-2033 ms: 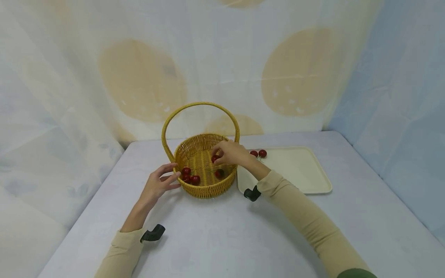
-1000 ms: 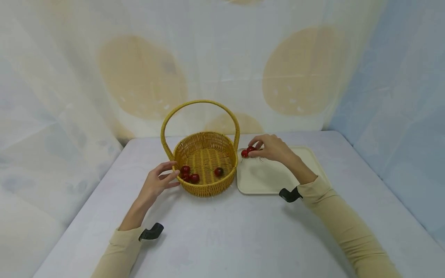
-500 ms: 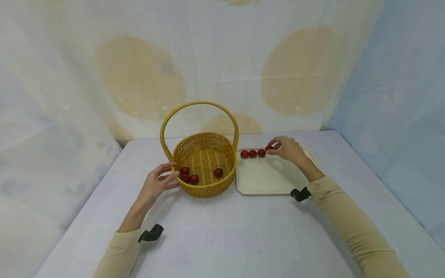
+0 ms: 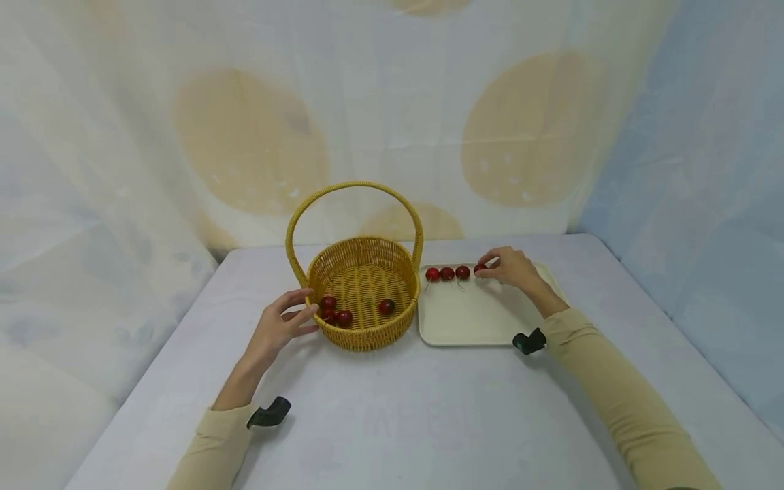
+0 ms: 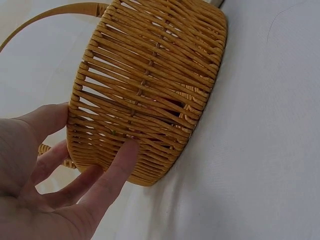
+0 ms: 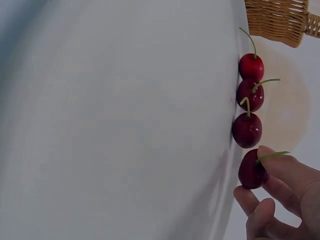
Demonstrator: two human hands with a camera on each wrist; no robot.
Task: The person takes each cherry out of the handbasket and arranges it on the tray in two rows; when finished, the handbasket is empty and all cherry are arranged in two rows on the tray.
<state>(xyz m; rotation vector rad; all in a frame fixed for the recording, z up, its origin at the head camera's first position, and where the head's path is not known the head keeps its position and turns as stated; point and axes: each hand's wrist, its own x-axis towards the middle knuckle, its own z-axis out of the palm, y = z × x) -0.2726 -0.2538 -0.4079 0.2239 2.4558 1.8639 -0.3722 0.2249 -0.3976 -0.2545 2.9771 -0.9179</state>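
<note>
In the head view my left hand (image 4: 278, 327) touches the left side of a yellow wicker basket (image 4: 364, 338). Its fingers are spread against the rim and outer wall, as the left wrist view also shows. My right hand (image 4: 513, 267) pinches a dark red cherry (image 6: 250, 172) with a green stem at the far edge of a cream tray (image 4: 471, 330). Beside it, three cherries stand in a row along that edge: a bright red cherry (image 6: 251, 66), a darker cherry (image 6: 248, 97) and another dark cherry (image 6: 247, 131). A small gap separates the pinched cherry from the row.
Inside the basket, several cherries lie: a cluster (image 4: 344, 318) at the front left and a lone cherry (image 4: 386, 307) at the right. The tall handle (image 4: 361, 184) arches above the basket. A pale cloth-covered table (image 4: 380, 415) lies beneath, with curtains behind.
My right hand has carried a cherry from the basket past the row on the tray to its right end, then lowered slightly. My left hand has stayed at the basket.
</note>
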